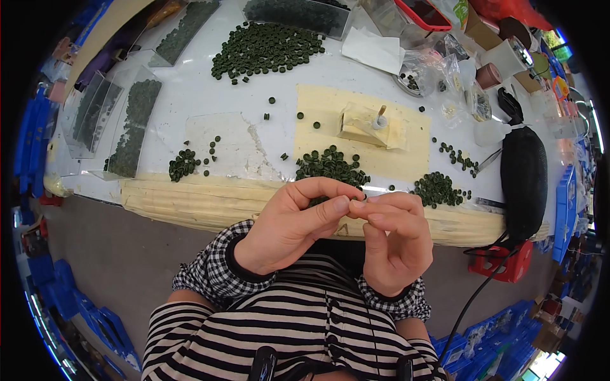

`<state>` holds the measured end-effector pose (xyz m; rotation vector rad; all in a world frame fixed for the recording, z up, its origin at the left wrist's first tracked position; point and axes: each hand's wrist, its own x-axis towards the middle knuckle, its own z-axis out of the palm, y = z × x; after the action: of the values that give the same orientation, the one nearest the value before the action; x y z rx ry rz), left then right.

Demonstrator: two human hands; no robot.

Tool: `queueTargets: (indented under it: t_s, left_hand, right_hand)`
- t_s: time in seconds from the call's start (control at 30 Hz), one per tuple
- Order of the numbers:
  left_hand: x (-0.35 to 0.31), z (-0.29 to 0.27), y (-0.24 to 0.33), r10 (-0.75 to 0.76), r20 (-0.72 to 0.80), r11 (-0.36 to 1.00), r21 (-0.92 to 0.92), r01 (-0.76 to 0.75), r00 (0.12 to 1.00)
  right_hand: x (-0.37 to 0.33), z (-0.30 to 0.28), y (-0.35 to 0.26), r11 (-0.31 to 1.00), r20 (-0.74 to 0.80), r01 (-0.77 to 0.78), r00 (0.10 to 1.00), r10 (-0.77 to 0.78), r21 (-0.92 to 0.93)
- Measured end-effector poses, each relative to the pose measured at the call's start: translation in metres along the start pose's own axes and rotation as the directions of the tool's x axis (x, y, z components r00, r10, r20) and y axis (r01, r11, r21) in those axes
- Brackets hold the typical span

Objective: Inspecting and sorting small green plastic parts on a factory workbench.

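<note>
White and lightly scuffed, a tabletop with a pale yellow front edge spreads before a worker in black-and-white stripes. Small dark green pieces, round, squat and notched around the rim like tiny gears, lie heaped just beyond the hands; similar piles sit at left, at right and toward the far side, with a few strays between. The left hand and right hand meet near the front edge, fingers pinched close, tips together; whether they grip a piece cannot be told. Beyond the middle heap stands a pale yellow block topped by a peg
</note>
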<state>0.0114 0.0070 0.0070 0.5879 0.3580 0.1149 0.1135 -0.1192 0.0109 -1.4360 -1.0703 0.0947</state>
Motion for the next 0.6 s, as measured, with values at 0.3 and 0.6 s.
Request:
queueTargets:
  t_s: [0.3, 0.6]
  left_hand:
    - [0.0, 0.001, 0.001, 0.041, -0.028, 0.997, 0.059, -0.039, 0.999]
    - [0.0, 0.002, -0.007, 0.132, -0.096, 0.988, 0.093, -0.123, 0.987]
  right_hand:
    - [-0.003, 0.002, 0.013, 0.963, -0.091, -0.195, 0.972, 0.214, 0.184]
    - [-0.003, 0.007, 0.015, 0.968, -0.093, -0.185, 0.975, 0.202, 0.17]
